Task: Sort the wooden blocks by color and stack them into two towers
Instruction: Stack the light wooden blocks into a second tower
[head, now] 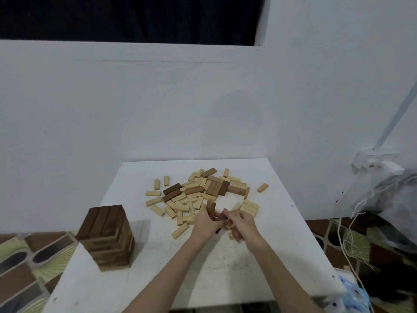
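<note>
Head view: your left hand (pixel 206 222) grips an upright dark block (pixel 211 207) at the near edge of the pile (pixel 203 195) of light and dark blocks on the white bench (pixel 259 267), while your right hand (pixel 240 224) curls round another dark block (pixel 222 216) just beside it. A tower (pixel 107 236) of dark blocks stands at the bench's left edge, well apart from the pile.
</note>
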`<state>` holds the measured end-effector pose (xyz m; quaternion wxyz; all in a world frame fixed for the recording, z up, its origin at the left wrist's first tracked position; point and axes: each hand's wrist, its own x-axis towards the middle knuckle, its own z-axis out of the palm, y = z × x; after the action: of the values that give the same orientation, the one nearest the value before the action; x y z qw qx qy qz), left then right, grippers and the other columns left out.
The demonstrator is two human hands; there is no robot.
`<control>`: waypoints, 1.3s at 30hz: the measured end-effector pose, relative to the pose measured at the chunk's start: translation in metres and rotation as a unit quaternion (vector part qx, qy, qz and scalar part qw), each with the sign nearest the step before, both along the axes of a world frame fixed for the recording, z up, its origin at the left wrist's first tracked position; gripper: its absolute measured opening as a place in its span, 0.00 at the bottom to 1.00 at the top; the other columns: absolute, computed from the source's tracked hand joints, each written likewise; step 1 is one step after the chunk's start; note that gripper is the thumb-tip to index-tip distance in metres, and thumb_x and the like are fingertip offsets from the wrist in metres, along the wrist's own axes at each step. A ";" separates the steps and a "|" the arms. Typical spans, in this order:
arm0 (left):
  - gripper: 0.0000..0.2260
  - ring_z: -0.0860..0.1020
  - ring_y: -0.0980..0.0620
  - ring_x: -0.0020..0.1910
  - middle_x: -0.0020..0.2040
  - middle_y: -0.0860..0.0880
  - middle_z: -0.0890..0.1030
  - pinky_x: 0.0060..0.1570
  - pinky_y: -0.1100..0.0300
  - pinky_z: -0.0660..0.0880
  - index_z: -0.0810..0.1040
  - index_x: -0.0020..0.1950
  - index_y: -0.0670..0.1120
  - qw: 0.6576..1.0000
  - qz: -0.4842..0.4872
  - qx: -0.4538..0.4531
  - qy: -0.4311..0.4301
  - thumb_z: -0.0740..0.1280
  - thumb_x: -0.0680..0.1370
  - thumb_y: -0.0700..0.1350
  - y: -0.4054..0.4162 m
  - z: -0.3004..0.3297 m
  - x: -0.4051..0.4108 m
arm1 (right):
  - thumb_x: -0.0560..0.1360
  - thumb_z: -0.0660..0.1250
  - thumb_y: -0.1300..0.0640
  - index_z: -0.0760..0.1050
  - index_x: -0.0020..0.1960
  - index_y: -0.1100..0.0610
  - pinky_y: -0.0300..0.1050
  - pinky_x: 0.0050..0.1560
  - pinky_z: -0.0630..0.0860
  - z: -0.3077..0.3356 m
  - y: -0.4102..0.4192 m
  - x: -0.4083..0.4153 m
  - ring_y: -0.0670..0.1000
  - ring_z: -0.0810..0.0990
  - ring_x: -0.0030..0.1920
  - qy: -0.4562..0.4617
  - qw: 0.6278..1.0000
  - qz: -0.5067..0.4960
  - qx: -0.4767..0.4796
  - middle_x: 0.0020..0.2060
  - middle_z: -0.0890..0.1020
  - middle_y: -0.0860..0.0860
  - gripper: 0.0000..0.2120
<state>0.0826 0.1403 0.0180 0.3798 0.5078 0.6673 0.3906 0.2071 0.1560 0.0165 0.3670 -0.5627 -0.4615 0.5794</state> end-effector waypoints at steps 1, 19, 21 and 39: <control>0.18 0.73 0.57 0.36 0.38 0.53 0.74 0.32 0.70 0.69 0.68 0.47 0.43 1.000 -0.004 -0.004 0.003 0.77 0.67 0.43 -0.007 0.001 -0.004 | 0.77 0.67 0.54 0.74 0.40 0.63 0.37 0.21 0.56 0.002 -0.007 -0.004 0.47 0.62 0.18 0.004 1.000 0.000 -0.001 0.24 0.71 0.52 0.13; 0.18 0.71 0.49 0.54 0.54 0.49 0.74 0.57 0.56 0.71 0.79 0.58 0.51 0.953 -0.131 -0.034 0.270 0.75 0.69 0.45 -0.072 -0.035 -0.075 | 0.79 0.63 0.57 0.73 0.52 0.60 0.39 0.21 0.61 -0.037 -0.045 -0.020 0.48 0.66 0.19 -0.053 0.998 -0.039 0.013 0.39 0.82 0.58 0.06; 0.23 0.72 0.52 0.49 0.48 0.51 0.76 0.50 0.61 0.72 0.76 0.59 0.51 0.969 -0.123 -0.034 0.212 0.77 0.66 0.43 -0.075 -0.034 -0.076 | 0.79 0.63 0.57 0.73 0.54 0.59 0.39 0.20 0.61 -0.041 -0.044 -0.022 0.48 0.66 0.18 -0.069 0.997 -0.016 0.012 0.39 0.83 0.58 0.07; 0.31 0.72 0.54 0.58 0.61 0.49 0.74 0.54 0.68 0.66 0.70 0.67 0.47 0.981 -0.116 -0.010 0.157 0.77 0.67 0.41 -0.073 -0.035 -0.074 | 0.79 0.62 0.51 0.74 0.51 0.55 0.35 0.25 0.63 -0.027 -0.045 -0.020 0.45 0.69 0.29 -0.165 0.978 0.122 0.031 0.41 0.76 0.52 0.08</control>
<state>0.0089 0.0676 -0.0173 0.3179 0.6332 0.6590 0.2525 0.1872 0.1112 -0.0106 0.2298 -0.5784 -0.5985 0.5045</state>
